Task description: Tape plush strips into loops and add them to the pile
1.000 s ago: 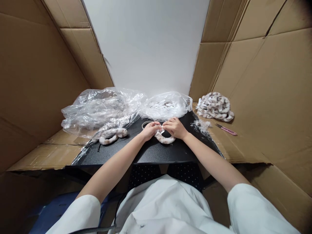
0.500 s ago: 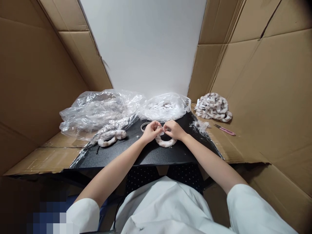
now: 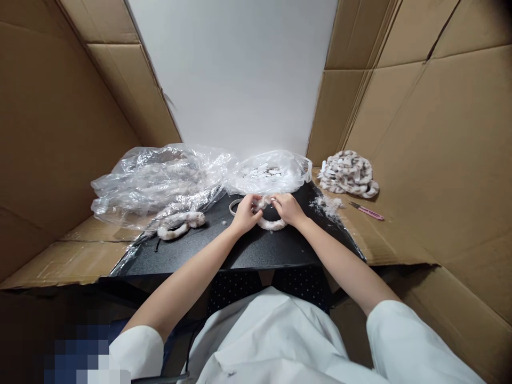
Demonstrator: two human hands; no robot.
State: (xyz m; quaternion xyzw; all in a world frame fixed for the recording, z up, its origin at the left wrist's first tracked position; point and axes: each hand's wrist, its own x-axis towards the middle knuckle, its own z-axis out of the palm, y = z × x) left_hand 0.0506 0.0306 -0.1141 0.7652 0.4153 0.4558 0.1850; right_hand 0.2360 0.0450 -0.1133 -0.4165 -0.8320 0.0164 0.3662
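Observation:
A fluffy white-and-brown ring-shaped band (image 3: 272, 225) lies on the black tabletop (image 3: 188, 256), its near curve showing between my hands. At its left side, my left hand (image 3: 246, 213) is closed with the thumb and fingers on the plush. My right hand (image 3: 287, 208) pinches the far right part of the same band. A fuzzy section bridges the two hands at the top. Fingers hide parts of the loop. Just beyond my left hand rests a thin pale ring (image 3: 233, 207), partly covered.
Left, a clear plastic bag (image 3: 160, 181) bulges with fluffy pieces; a plush band (image 3: 176, 226) lies before it. Another bag (image 3: 294, 173) holds small white pieces. Right are a pile of plush bands (image 3: 348, 173), loose fluff (image 3: 328, 207) and a pink-handled cutter (image 3: 370, 213).
My hands have moved slightly apart, and more of the fuzzy band shows between them. A white tag seen by my left fingers earlier no longer shows. The view has shifted slightly.

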